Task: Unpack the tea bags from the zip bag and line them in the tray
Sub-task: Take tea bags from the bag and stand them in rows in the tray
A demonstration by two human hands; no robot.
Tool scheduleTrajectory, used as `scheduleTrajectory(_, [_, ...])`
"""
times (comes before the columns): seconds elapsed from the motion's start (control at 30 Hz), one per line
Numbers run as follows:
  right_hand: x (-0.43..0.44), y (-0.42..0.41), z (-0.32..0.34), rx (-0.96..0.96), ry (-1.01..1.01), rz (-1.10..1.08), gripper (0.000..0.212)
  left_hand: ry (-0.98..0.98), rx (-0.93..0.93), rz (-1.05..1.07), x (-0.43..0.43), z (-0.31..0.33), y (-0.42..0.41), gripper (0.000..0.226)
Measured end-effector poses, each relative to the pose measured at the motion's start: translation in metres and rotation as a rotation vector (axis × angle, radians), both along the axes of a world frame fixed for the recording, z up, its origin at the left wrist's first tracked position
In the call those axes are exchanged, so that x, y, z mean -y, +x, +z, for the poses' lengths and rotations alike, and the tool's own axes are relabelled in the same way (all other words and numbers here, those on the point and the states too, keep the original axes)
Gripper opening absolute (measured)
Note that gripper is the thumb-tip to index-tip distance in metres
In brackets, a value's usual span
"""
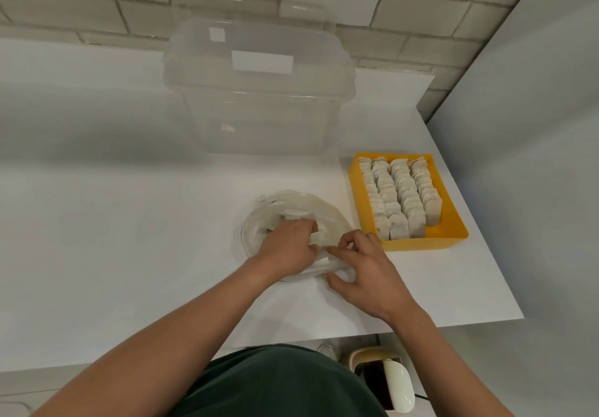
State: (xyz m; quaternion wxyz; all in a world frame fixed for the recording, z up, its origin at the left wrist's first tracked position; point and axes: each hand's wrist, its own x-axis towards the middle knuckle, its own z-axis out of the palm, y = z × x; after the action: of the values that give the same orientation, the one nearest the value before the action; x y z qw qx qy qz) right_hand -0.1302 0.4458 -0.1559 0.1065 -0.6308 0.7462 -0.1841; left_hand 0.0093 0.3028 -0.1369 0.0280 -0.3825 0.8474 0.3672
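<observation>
The bag's (327,212) mouth, facing the front edge, is pinched by the right hand (366,270). Tea bags (293,215) inside are gripped by the curled left hand (288,244). The tray (450,231), pointing front to back, is kept by the worktop's (129,189) right edge.

Kitchen: white countertop (97,205), pale tiled backsplash (421,11), clear storage tub (259,98).

Person viewed from above: a dark green garment (275,384), plain and smoothly rounded in outline, covers the torso at the lower centre of the frame. The left forearm (181,329) and right forearm (447,361), entering from the lower corners, are bare along their whole visible length. The left hand (288,248) and right hand (366,274), at mid-frame, are likewise bare.
</observation>
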Motion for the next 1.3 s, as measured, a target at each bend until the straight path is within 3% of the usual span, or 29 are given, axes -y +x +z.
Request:
scheduleTrajectory(0.1, [-0.003,0.000,0.007,0.051,0.076,-0.003,0.058,0.039,-0.048,0.023,0.005,0.006,0.004,0.008])
scheduleTrajectory(0.2, [-0.002,0.004,0.013,0.064,0.085,0.003,0.059,0.017,-0.013,-0.020,0.006,0.014,0.011,0.039])
scheduleTrajectory(0.37, [0.008,0.011,0.020,0.004,-0.015,-0.124,0.036,-0.020,-0.027,-0.069,0.003,0.035,0.035,0.037])
scheduleTrajectory(0.47, [0.013,0.016,0.024,-0.089,-0.052,-0.143,0.026,0.035,-0.133,-0.002,0.004,0.046,0.058,0.035])
scheduleTrajectory(0.53, [0.017,0.025,0.034,0.043,-0.102,-0.172,0.026,0.195,-0.252,0.101,0.005,0.050,0.071,0.029])
scheduleTrajectory(0.63, [0.026,0.040,0.055,0.497,-0.181,-0.223,0.040,0.583,-0.462,0.237,0.008,0.052,0.083,0.025])
scheduleTrajectory(0.7, [0.032,0.047,0.065,0.665,-0.193,-0.158,0.049,0.745,-0.524,0.252,0.011,0.052,0.088,0.027])
scheduleTrajectory(0.87, [0.046,0.049,0.072,0.629,-0.207,0.027,0.032,0.905,-0.568,0.218,0.015,0.052,0.095,0.037])
scheduleTrajectory(1.03, [0.052,0.050,0.073,0.757,-0.156,-0.088,0.011,0.953,-0.622,0.255,0.017,0.047,0.098,0.043])
scheduleTrajectory(1.3, [0.062,0.046,0.094,0.932,-0.116,-0.152,0.007,1.032,-0.745,0.357,0.016,0.050,0.097,0.036])
